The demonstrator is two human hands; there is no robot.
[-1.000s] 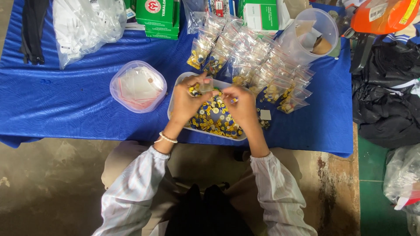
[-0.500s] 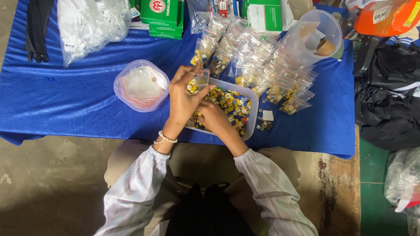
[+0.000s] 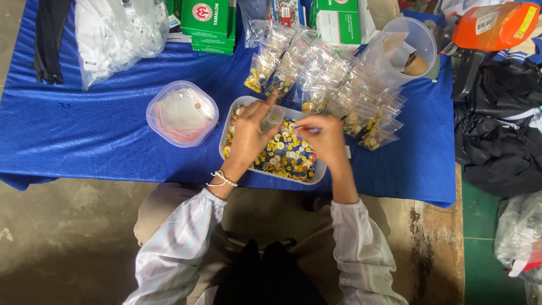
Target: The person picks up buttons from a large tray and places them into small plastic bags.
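In the head view, a small clear bag (image 3: 272, 120) is pinched in the left hand (image 3: 250, 135) above a clear tray of yellow and white buttons (image 3: 282, 155) on the blue cloth (image 3: 84, 141). The right hand's (image 3: 324, 138) fingers are closed on something small, too tiny to identify, beside the bag. A round lidded tub (image 3: 182, 113) is seen left of the tray, with filled bags (image 3: 333, 79) heaped behind.

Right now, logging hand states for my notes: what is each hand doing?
Left hand: closed on a small clear bag, above the tray of buttons.
Right hand: fingers pinched together near the bag; what they hold cannot be told.
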